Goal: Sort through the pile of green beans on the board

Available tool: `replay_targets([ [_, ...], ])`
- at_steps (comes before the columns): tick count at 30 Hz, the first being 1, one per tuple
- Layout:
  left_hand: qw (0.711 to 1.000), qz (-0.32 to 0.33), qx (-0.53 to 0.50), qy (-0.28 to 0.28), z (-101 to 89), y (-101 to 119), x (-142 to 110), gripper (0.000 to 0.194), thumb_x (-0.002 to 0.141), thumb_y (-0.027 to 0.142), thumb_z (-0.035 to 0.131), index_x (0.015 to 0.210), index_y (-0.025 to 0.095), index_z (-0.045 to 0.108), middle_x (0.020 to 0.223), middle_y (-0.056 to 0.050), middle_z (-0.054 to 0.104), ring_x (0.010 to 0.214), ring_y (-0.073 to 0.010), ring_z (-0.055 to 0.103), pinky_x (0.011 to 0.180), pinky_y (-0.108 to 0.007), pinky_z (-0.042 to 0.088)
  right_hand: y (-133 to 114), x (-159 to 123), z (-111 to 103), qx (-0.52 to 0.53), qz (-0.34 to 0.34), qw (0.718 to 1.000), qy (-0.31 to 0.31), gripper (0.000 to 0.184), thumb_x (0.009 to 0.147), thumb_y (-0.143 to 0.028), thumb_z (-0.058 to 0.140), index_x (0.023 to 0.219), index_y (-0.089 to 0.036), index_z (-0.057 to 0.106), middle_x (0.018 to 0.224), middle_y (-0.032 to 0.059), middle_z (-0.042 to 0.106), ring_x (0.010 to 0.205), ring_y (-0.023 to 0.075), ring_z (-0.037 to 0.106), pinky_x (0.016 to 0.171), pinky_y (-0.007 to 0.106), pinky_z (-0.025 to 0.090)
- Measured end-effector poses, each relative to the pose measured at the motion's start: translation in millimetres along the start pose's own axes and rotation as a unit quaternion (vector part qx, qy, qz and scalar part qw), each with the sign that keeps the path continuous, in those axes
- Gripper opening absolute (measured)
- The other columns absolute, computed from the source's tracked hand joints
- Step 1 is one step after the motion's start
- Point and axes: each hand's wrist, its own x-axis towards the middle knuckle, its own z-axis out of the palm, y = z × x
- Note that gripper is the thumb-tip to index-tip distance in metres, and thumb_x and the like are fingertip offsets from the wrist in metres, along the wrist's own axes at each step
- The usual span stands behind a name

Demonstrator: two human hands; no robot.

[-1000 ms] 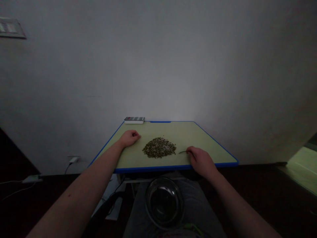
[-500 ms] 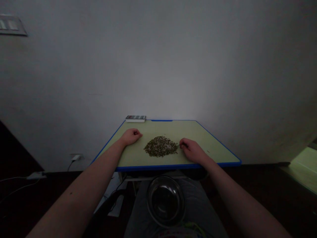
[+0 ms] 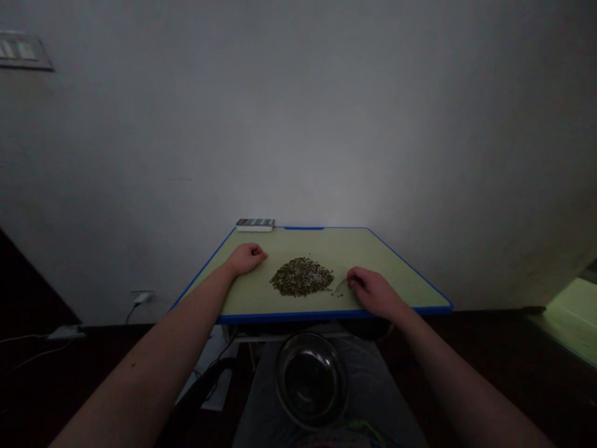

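Observation:
A pile of small greenish-brown seeds or beans [image 3: 302,277] lies on the pale yellow-green tabletop [image 3: 321,241]. To its left, my left hand [image 3: 246,258] rests on the table with the fingers curled in; nothing shows in them. My right hand [image 3: 373,291] is at the pile's right side, closed on a thin, flat, pale piece [image 3: 341,286] that slants down to the tabletop. What kind of piece it is I cannot make out. A few loose seeds [image 3: 337,295] lie by its lower edge, slightly apart from the pile.
A shiny metal bowl [image 3: 311,381] sits on my lap below the table's blue front edge [image 3: 289,317]. A phone on a white box [image 3: 255,225] occupies the far left corner. Behind the table stands a grey wall [image 3: 298,124]. A plug with a cord [image 3: 140,299] is at the lower left.
My right hand went left to the pile's edge, then drew back slightly right. A few seeds now lie separated on the pile's right. The left hand has stayed in place.

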Motion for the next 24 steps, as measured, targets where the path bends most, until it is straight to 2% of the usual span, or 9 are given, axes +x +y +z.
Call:
replay_targets([
  [5,1.000,-0.002,-0.004,-0.004,-0.4,0,0,0.032,0.069,0.048,0.048,0.067,0.017,0.058,0.060,0.000,0.054,0.057,-0.0137,0.049,0.054,-0.025,0.035,-1,1,0,-0.018,0.030,0.999,0.005,0.016,0.079,-0.017,0.044,0.087,-0.018,0.058,0.081,0.0049,0.064,0.072,0.0154,0.055,0.065,0.024,0.036],
  [13,1.000,-0.003,-0.014,-0.003,-1.0,3,-2,0.031,0.067,0.046,0.049,0.065,0.017,0.058,0.060,-0.001,0.056,0.058,-0.0141,0.050,0.054,-0.026,0.035,10,-2,-4,-0.022,0.084,0.996,0.006,0.016,0.078,-0.017,0.046,0.087,-0.016,0.058,0.082,0.0057,0.064,0.075,0.0159,0.057,0.068,0.025,0.038],
  [24,1.000,-0.001,-0.006,-0.003,0.6,-2,0,0.032,0.068,0.048,0.049,0.066,0.017,0.058,0.060,0.000,0.055,0.058,-0.0140,0.049,0.054,-0.026,0.035,7,-3,3,-0.008,0.078,0.997,0.010,0.016,0.078,-0.019,0.046,0.088,-0.018,0.058,0.082,0.0049,0.065,0.076,0.0165,0.058,0.068,0.026,0.039],
])
